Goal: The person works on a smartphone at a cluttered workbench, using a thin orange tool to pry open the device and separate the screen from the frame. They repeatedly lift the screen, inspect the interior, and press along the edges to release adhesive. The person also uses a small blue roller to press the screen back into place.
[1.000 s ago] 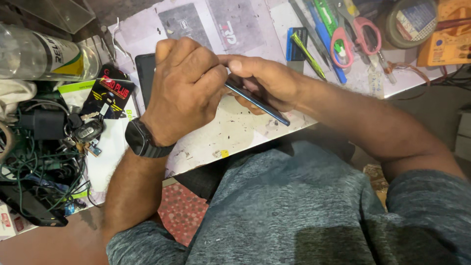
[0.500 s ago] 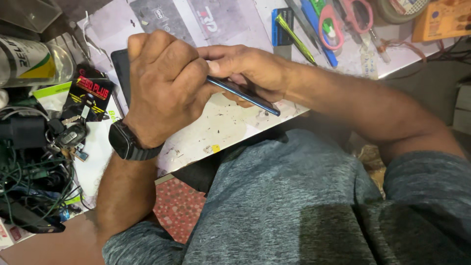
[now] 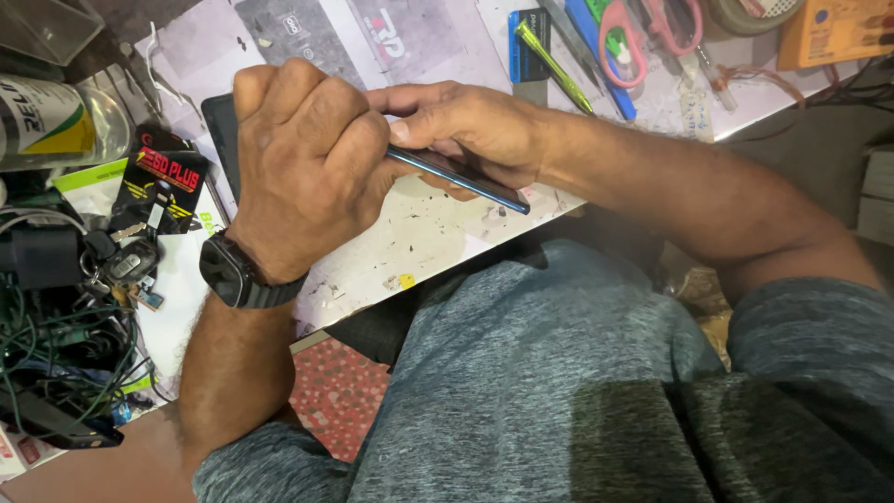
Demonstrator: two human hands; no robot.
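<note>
Seemingly edge-on to the head camera, the thin dark smartphone with a blue metallic rim [image 3: 461,179] is held above the scuffed white work mat [image 3: 419,247], between the two hands; the left hand [image 3: 307,163] is curled into a near fist over the phone's left part, its fingers folded down and covering that end; the right hand [image 3: 466,126] comes in from the right, its thumb lying along the top of the phone's edge and its fingers wrapped beneath, so it is closed on the phone; the phone's lower right corner sticks out past the right hand, pointing toward the grey shirt; whether the left hand pinches the phone itself or a small tool cannot be told, as the fingertips are hidden; a black wristwatch [image 3: 233,272] sits on the left wrist; behind the hands, at the far edge of the mat, lie a yellow-green handled screwdriver [image 3: 549,61] and pink-handled scissors [image 3: 643,33], well apart from the phone; to the left, a tangle of green and black cables [image 3: 56,354] lies beside a black and red card packet [image 3: 158,186].
</note>
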